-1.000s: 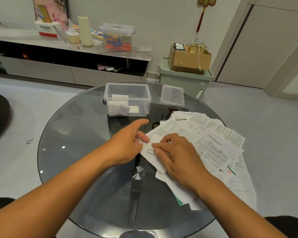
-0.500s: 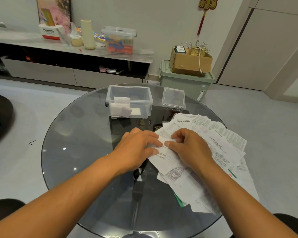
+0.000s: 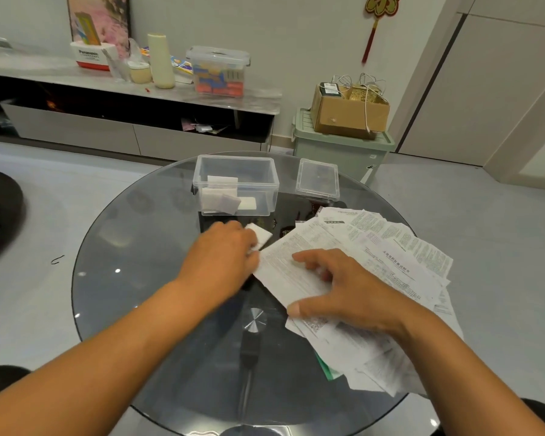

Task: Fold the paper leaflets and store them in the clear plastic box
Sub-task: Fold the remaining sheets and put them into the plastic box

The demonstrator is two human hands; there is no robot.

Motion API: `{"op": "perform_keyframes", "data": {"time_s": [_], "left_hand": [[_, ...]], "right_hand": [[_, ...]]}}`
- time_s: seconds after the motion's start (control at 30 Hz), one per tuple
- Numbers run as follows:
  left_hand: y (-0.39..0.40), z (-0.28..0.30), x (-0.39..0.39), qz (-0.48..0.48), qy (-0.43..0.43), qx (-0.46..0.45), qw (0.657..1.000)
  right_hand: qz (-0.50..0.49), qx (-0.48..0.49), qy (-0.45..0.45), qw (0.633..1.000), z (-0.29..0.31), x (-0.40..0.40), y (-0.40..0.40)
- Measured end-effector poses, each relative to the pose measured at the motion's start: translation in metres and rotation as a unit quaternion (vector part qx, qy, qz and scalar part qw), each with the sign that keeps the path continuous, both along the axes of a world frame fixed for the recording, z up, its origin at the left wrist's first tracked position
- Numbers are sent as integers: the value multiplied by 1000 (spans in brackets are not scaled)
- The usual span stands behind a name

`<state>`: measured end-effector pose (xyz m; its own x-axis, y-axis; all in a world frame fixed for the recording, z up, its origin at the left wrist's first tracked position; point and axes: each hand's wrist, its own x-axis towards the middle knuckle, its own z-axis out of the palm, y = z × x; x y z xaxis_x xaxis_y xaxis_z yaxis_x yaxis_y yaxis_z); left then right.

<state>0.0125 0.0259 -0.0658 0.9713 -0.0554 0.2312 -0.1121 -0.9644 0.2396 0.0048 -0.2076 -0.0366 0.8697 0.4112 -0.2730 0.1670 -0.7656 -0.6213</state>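
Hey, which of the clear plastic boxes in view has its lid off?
The box on the glass table, holding folded leaflets; its lid lies beside it. The box on the shelf is closed.

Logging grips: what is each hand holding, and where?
Left hand grips a small folded leaflet by its near end. Right hand holds nothing.

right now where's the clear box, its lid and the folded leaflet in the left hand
clear plastic box [image 3: 274, 184]: head view, right rim
lid [image 3: 317, 179]: head view, top face
folded leaflet [image 3: 261, 235]: head view, corner showing past the fingers
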Motion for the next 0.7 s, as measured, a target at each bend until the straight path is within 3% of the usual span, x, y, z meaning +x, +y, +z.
{"op": "perform_keyframes", "data": {"time_s": [0.2, 0.33, 0.47, 0.53, 0.6, 0.7], "left_hand": [[54, 6, 4, 138, 32, 29, 989], [65, 8, -5, 157, 43, 42, 986], [43, 11, -21, 33, -58, -31, 997], [31, 18, -27, -70, -74, -73, 992], [24, 22, -33, -146, -25, -130, 980], [21, 21, -39, -172, 75, -192, 963]], "right_hand": [[19, -90, -95, 991, -4, -17, 8], [-3, -109, -144, 983, -5, -28, 17], [-9, -138, -171, 975, -5, -34, 24], [-29, -88, -182, 979, -9, -31, 23], [-67, 16, -164, 984, -13, -26, 17], [-80, 136, -78, 984, -9, -19, 5]]}}
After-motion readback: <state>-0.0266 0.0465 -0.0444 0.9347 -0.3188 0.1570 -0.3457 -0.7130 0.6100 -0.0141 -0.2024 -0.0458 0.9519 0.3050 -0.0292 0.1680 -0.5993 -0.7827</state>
